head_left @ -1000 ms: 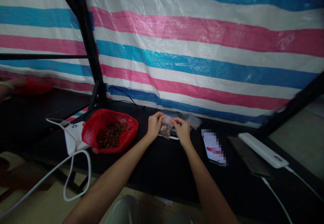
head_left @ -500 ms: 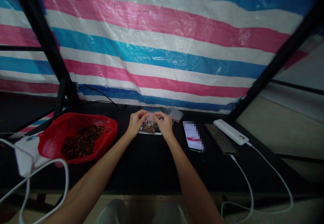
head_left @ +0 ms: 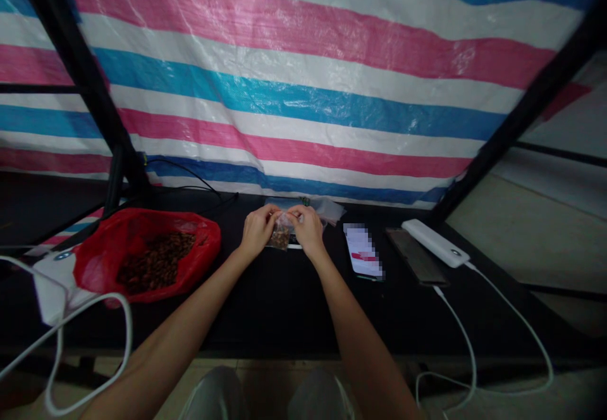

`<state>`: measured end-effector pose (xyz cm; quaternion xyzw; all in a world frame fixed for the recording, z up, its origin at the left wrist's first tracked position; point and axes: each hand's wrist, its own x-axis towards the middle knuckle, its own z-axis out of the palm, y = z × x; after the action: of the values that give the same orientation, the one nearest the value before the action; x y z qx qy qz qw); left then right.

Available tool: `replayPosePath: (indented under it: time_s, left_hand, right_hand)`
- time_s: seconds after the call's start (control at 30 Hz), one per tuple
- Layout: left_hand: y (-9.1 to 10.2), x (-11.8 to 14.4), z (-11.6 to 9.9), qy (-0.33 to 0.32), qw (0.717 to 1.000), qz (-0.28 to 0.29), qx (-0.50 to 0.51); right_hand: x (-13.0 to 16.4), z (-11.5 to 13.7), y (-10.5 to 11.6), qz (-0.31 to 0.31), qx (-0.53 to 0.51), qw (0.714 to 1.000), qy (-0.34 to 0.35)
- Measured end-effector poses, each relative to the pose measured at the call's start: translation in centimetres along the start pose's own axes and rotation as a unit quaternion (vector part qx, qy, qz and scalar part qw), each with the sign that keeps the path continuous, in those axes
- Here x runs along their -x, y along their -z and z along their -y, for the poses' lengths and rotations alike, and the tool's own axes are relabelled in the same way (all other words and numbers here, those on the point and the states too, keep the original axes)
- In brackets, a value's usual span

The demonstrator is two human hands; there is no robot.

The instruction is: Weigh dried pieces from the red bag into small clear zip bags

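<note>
One small clear pouch [head_left: 280, 239] with brown bits in its lower part is pinched at the top between the fingertips of the left hand [head_left: 257, 229] and the right hand [head_left: 307, 227]. The hands are close together, both closed on the pouch, over the far half of the black worktop [head_left: 275, 312]. A white-edged device [head_left: 294, 247] shows partly behind the pouch; whether the two touch I cannot tell. Clear bags [head_left: 329, 211] lie just beyond the hands, near the striped sheet [head_left: 294, 78].

To the left, an open red bag [head_left: 95, 263] holds a heap of dark brown pieces [head_left: 159, 262]; a white box [head_left: 50, 290] sits beside it. To the right lies a lit phone [head_left: 363, 252], then a dark slab [head_left: 416, 259] and a white power bank [head_left: 434, 243], each with a white cable [head_left: 515, 315] at its near end.
</note>
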<state>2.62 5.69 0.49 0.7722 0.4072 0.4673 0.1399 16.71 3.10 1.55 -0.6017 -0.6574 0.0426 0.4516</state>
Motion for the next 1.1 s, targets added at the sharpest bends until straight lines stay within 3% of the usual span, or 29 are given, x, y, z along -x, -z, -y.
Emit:
replayPosePath:
  time_s: [0.2,0.3,0.4,0.87,1.1]
  left_hand:
    - [0.3,0.0,-0.3,0.01,0.999,-0.044,-0.015]
    - [0.5,-0.2,-0.2,0.025,0.997,-0.072,0.008]
    - [0.5,-0.4,0.0,0.041,0.996,-0.065,0.038]
    - [-0.2,-0.9,1.5,0.077,0.988,-0.026,0.129]
    - [0.1,-0.8,0.8,0.096,0.992,-0.034,0.075]
  right_hand:
    - [0.1,0.3,-0.7,-0.032,-0.081,0.996,0.003]
    - [-0.1,-0.2,-1.1,-0.008,-0.181,0.983,-0.027]
    - [-0.2,-0.7,-1.2,0.011,-0.22,0.973,-0.063]
    - [0.0,0.3,-0.3,-0.02,-0.11,0.993,-0.028]
    - [0.1,0.4,-0.4,-0.024,-0.096,0.995,-0.012]
